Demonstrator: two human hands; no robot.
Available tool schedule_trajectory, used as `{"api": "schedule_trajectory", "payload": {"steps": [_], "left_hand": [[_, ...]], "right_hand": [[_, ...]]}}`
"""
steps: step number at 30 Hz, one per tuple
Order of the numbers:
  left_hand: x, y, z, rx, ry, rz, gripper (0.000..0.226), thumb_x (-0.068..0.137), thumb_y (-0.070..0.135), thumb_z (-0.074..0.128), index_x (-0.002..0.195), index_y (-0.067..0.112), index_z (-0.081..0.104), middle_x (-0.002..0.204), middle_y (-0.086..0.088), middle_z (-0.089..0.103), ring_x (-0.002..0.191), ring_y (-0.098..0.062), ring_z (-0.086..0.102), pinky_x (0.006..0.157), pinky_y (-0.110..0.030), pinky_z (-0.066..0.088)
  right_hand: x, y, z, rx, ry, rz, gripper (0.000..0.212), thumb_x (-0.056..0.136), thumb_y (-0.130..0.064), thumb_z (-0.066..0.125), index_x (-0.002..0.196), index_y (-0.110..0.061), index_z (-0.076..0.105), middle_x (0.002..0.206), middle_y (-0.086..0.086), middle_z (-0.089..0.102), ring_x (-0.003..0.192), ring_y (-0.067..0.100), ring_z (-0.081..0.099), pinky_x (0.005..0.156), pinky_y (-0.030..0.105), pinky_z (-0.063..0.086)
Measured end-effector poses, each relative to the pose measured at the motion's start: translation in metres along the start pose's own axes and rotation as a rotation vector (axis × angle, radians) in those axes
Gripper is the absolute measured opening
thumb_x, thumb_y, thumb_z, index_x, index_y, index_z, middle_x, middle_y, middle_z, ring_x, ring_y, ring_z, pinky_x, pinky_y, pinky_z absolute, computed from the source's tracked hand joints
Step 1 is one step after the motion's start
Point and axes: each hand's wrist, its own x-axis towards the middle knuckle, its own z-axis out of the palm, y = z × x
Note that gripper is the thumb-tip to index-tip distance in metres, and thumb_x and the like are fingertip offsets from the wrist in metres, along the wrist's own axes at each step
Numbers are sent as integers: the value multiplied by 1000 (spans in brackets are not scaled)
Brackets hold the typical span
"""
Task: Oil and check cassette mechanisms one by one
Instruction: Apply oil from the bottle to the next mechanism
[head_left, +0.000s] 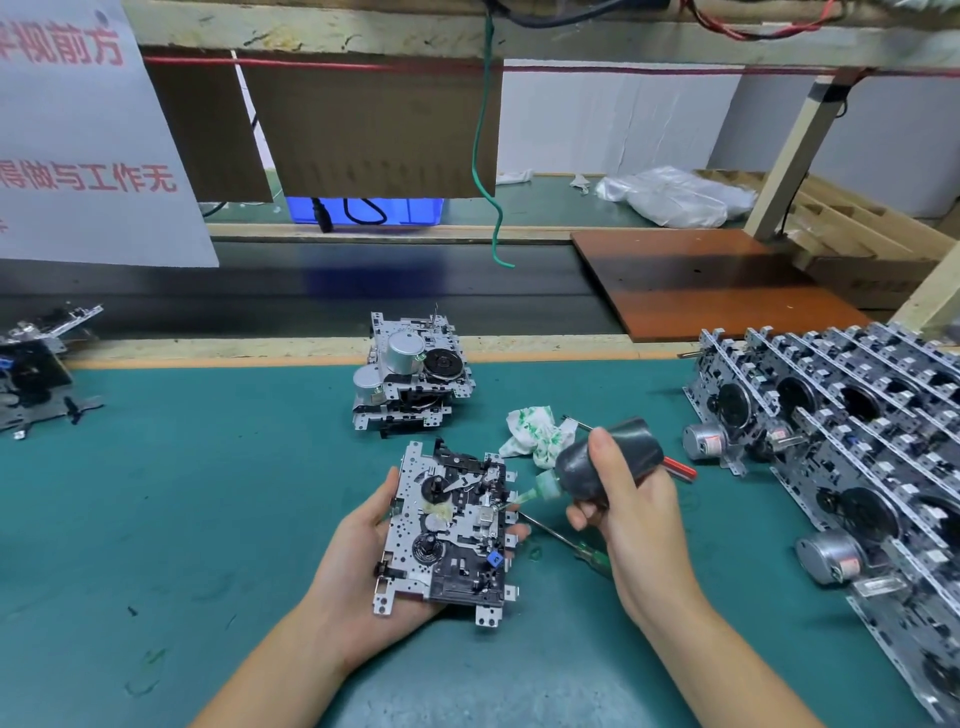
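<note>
Oiling is under way: the left hand (363, 566) cradles a cassette mechanism (449, 530) in its palm above the desk (208, 493), fingers curled round its edges. The right hand (623, 499) has a closed grip on a dark oil bottle (605, 460), its nozzle touching the mechanism's near edge. Next likely calls for a light squeeze, then checking the reels.

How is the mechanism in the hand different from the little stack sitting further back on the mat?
The held mechanism is a single unit lying flat in the left hand; the stack is several, untouched on the mat. The held one shows black reel hubs; the stack's top shows silver motor cans. Both are perforated metal frames.
</note>
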Motion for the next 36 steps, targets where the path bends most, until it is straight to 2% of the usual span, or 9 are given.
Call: {"api": "schedule_trajectory", "payload": {"steps": [5,21,27,29,32,34,36], "left_hand": [[1,0,-1,19,-6,8,65,89,50,42,115,-4,65,130,-29,54,115,-48,55,94,-62,43],[1,-1,1,20,-8,16,62,86,49,44,111,-3,68,126,-29,57,111,-49,57,88,-62,47],[1,0,-1,53,-4,26,64,87,51,42,111,-3,67,127,-29,56,112,-48,57,92,-61,44],[1,0,-2,67,-3,31,65,88,51,41,112,-3,67,127,-29,56,112,-48,57,91,-60,46],[2,-1,-3,91,-3,45,68,88,54,39,114,-3,66,128,-29,56,113,-47,57,90,-58,49],[2,-1,-3,97,4,55,74,87,60,39,116,-3,65,129,-29,55,114,-48,55,91,-58,48],[1,-2,-3,102,6,62,82,84,67,40,119,-3,62,131,-29,53,117,-48,53,96,-58,45]], "right_hand": [[0,1,0,-10,-9,-1,43,62,-47,66,77,-8,56,60,0,57,45,9,43,39,21,37],[1,4,-1,-9,-13,-26,41,63,-49,65,75,-11,58,61,1,60,44,9,46,41,21,41],[0,-2,-4,-6,4,-3,43,57,-49,69,76,-12,59,61,-2,64,43,10,52,44,22,47],[5,-7,-8,35,18,3,43,56,-44,71,80,-10,61,63,-3,65,46,10,57,48,25,52],[14,-15,-20,6,29,-27,42,60,-36,73,90,-9,63,75,0,71,66,15,67,61,27,57],[18,-17,-27,-152,18,-59,29,70,-23,76,92,-16,59,76,-4,72,71,11,65,64,19,52],[20,-13,-30,-252,4,-96,31,74,-7,75,93,-20,54,73,-7,72,65,3,63,59,11,47]]}}
